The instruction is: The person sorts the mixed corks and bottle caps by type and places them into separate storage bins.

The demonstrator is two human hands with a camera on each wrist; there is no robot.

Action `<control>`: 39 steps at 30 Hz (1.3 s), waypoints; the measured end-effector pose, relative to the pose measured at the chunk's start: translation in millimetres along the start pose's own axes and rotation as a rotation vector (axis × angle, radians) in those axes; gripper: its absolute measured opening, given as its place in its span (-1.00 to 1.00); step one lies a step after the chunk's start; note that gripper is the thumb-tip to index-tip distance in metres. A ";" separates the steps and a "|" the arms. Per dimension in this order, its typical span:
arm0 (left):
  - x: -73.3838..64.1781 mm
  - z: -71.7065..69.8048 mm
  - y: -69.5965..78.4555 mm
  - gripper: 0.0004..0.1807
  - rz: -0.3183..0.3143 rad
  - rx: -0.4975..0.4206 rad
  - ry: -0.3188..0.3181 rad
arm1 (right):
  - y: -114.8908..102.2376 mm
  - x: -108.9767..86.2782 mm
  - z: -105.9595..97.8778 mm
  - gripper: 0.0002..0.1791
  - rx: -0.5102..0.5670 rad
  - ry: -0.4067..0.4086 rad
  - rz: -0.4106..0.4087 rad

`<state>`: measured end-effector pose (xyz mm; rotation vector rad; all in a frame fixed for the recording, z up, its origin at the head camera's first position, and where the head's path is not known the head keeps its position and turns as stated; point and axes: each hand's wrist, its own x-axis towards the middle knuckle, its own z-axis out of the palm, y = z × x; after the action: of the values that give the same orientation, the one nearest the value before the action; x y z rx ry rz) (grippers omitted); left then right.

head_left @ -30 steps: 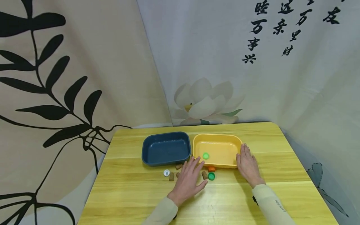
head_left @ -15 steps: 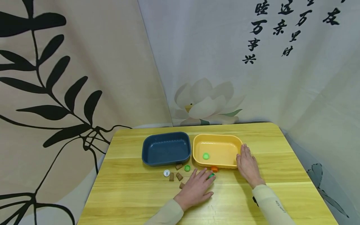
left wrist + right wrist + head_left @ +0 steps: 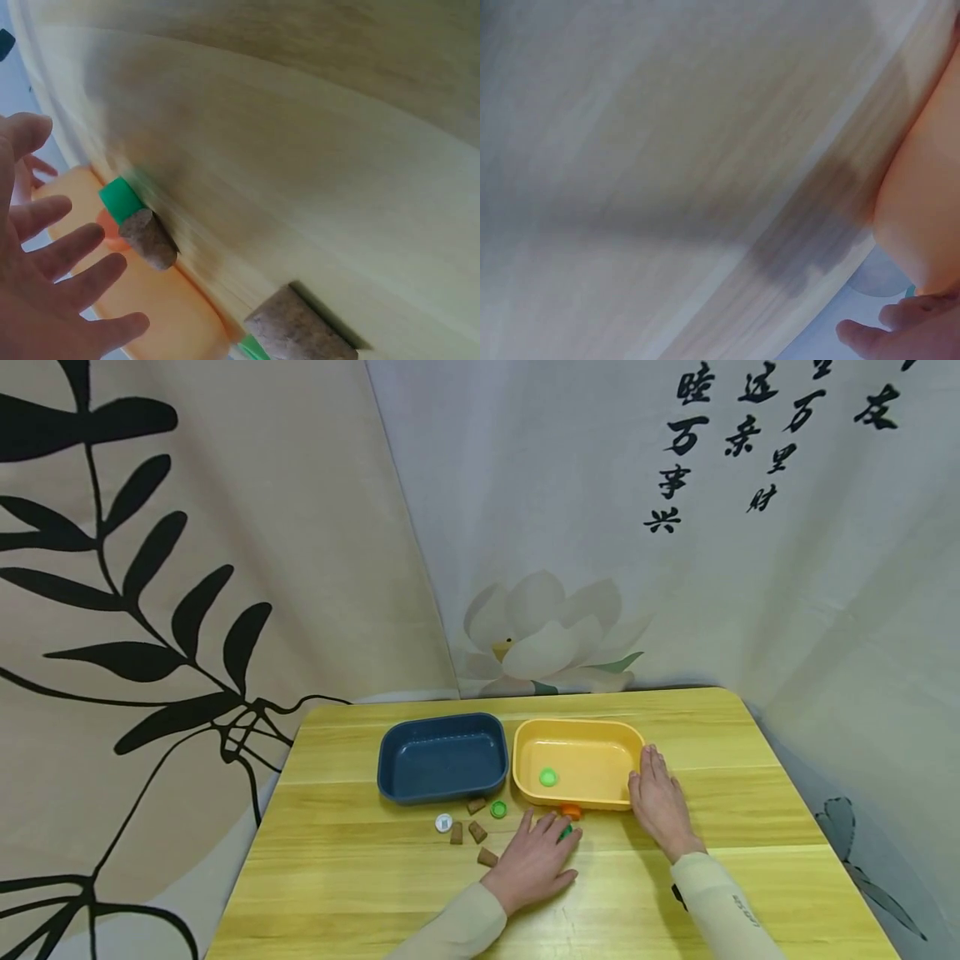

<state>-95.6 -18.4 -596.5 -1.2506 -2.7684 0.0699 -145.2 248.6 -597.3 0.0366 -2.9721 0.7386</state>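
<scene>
My left hand (image 3: 532,864), fingers spread, hovers over the table just in front of the yellow tray (image 3: 581,803). Its fingers partly cover a dark green bottle cap (image 3: 566,832). In the left wrist view that green cap (image 3: 120,199) stands beside a cork (image 3: 150,240), with an orange cap (image 3: 111,231) behind; the fingers look apart from them. My right hand (image 3: 663,806) lies with straight fingers against the tray's right side. One bright green cap (image 3: 548,777) is inside the tray. In the right wrist view, only some fingers (image 3: 900,337) and the tray wall (image 3: 922,187) show.
A dark blue tray (image 3: 442,792) stands left of the yellow one. Before it lie several corks (image 3: 477,832), a white cap (image 3: 443,822) and a green cap (image 3: 498,809). The wooden table (image 3: 337,885) ends at a patterned curtain (image 3: 600,527) behind.
My left hand has moved right and back towards me, uncovering corks and a green cap near the blue tray. The right hand stays at the yellow tray's side.
</scene>
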 end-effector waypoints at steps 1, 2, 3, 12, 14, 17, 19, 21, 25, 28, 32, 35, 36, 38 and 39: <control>1.3 0.6 0.5 -0.30 0.000 0.008 0.001 | -0.1 -0.3 0.1 -0.32 0.000 0.001 0.000; 2.5 1.3 1.0 -0.31 0.001 0.015 0.002 | -0.1 -0.5 0.1 -0.32 0.001 0.001 0.000; 3.7 2.1 1.4 -0.32 0.001 0.020 0.001 | -0.1 -0.6 0.0 -0.33 0.001 0.003 0.000; 9.7 5.4 3.5 -0.40 -0.001 0.052 -0.006 | -0.2 0.0 0.1 -0.33 0.012 -0.002 0.007; 9.8 6.1 3.6 -0.47 -0.001 0.063 0.003 | 0.1 0.4 0.6 -0.33 0.004 0.003 0.003; 9.0 7.4 3.7 -0.58 0.000 0.068 0.007 | 0.2 0.1 1.2 -0.33 -0.004 0.010 -0.002; 7.9 7.6 3.5 -0.63 0.009 0.079 0.014 | 0.1 -0.1 1.1 -0.33 -0.003 0.013 -0.004; 6.8 7.3 3.0 -0.64 0.020 0.091 0.018 | -0.1 -0.4 1.2 -0.33 -0.001 0.016 -0.005; 4.9 6.5 2.4 -0.69 0.037 0.105 0.030 | -0.2 -0.6 1.6 -0.33 -0.002 0.023 -0.011; 4.3 7.0 2.2 -0.71 0.039 0.089 0.035 | -0.1 -0.6 1.7 -0.33 -0.003 0.024 -0.011; 2.5 6.9 1.9 -0.72 0.038 0.063 0.050 | 0.1 -1.1 1.6 -0.33 0.000 0.014 -0.010; -0.1 6.0 1.4 -0.69 0.033 0.039 0.070 | 0.0 -1.6 1.7 -0.32 0.003 0.005 -0.007; -1.1 5.4 1.2 -0.68 0.030 0.032 0.076 | 0.0 -1.5 1.8 -0.32 0.003 0.005 -0.007; -2.9 3.9 0.6 -0.63 0.021 0.016 0.087 | 0.1 -1.6 1.9 -0.32 0.004 0.004 -0.005; -3.8 3.2 0.1 -0.60 0.014 0.006 0.091 | 0.4 -1.4 2.0 -0.32 0.004 0.006 -0.004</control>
<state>-93.4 -21.2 -600.0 -1.2395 -2.6809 0.0213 -144.0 248.0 -599.4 0.0409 -2.9647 0.7423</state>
